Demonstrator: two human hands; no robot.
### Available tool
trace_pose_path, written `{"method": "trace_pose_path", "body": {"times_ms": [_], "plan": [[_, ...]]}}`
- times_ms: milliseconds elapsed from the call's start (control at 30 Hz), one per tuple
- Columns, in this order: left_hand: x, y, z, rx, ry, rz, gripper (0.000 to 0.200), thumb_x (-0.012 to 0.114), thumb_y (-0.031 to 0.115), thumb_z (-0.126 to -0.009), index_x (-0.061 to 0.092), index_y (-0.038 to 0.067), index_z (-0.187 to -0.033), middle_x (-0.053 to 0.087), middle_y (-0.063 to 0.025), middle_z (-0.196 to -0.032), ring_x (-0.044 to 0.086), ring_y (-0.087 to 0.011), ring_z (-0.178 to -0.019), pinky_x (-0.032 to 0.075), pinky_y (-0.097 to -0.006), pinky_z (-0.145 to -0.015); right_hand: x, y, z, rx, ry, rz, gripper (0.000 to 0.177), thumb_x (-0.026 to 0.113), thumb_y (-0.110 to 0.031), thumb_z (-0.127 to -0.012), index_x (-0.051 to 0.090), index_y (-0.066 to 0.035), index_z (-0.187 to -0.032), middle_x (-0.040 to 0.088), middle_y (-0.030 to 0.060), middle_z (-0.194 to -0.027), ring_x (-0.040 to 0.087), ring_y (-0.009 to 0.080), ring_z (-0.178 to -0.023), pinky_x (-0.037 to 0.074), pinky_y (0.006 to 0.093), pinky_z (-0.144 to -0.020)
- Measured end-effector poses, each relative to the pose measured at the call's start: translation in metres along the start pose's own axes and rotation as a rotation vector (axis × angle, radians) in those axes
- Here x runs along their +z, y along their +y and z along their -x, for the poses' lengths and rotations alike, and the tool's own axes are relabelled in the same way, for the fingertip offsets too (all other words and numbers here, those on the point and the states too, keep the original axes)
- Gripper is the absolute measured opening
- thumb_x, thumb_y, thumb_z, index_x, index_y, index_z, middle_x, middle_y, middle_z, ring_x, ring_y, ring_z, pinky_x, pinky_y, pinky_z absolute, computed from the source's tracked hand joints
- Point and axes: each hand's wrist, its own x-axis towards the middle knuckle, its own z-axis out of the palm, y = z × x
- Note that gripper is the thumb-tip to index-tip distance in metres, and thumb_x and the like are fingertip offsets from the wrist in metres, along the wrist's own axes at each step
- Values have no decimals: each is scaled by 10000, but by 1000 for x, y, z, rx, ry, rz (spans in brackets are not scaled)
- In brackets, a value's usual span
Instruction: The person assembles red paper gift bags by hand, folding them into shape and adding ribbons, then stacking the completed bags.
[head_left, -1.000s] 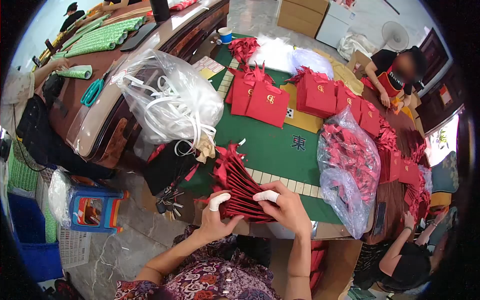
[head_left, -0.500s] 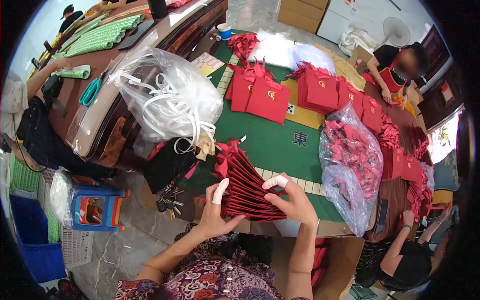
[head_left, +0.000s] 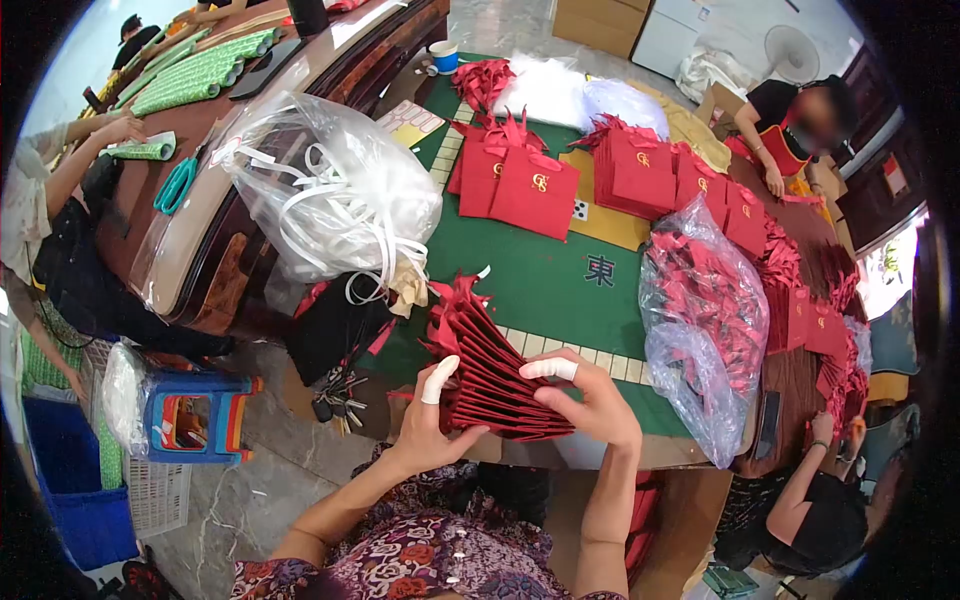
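A fanned stack of small red gift bags (head_left: 497, 385) with red ribbons sits between my two hands at the near edge of the green table mat (head_left: 535, 275). My left hand (head_left: 435, 425) grips the stack's left side, with a white cover on one finger. At the right end, my right hand (head_left: 590, 405) has its thumb and a white-covered finger at the bag edges. Beyond them, red bags with gold lettering (head_left: 535, 190) lie on the mat. A clear plastic bag full of red ribbons (head_left: 705, 300) rests to the right.
On the left, a clear bag of white ribbons (head_left: 340, 200) hangs over the table edge beside teal scissors (head_left: 180, 182). More red bags (head_left: 635, 170) stand at the back. A blue stool (head_left: 200, 415) is on the floor. Other people work at both sides.
My hands stay on the stack, with my right hand shifted slightly. A co-worker's arm at the far left now reaches down toward the blue bin. The camera view has moved a little.
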Motion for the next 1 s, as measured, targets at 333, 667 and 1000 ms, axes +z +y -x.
{"method": "trace_pose_path", "body": {"times_ms": [333, 667, 1000], "plan": [[0, 1, -3, 35, -19, 3, 887, 837, 142, -718, 336, -6, -1435, 485, -222, -1285, 564, -339, -1131, 464, -395, -966, -8, 17, 3, 43, -60, -186, 347, 633, -15, -885, 621, -56, -1229, 586, 86, -1237, 565, 198, -1149, 480, 319, -944], [0, 2, -2, 31, -12, -10, 856, 829, 150, -729, 342, -4, -1416, 485, -233, -1287, 558, -370, -1138, 458, -412, -967, 3, 15, -3, 42, 68, -145, 293, 669, -28, -877, 607, -14, -1163, 608, 57, -1119, 590, 152, -1039, 481, 303, -921], [-4, 6, -7, 56, -38, -52, 994, 843, 168, -722, 238, -6, -1491, 468, -234, -1281, 531, -367, -1141, 443, -419, -973, 0, 9, -6, 141, 171, -212, 214, 650, -26, -907, 630, -11, -1119, 673, 34, -1001, 612, 95, -923, 506, 272, -856]]}}
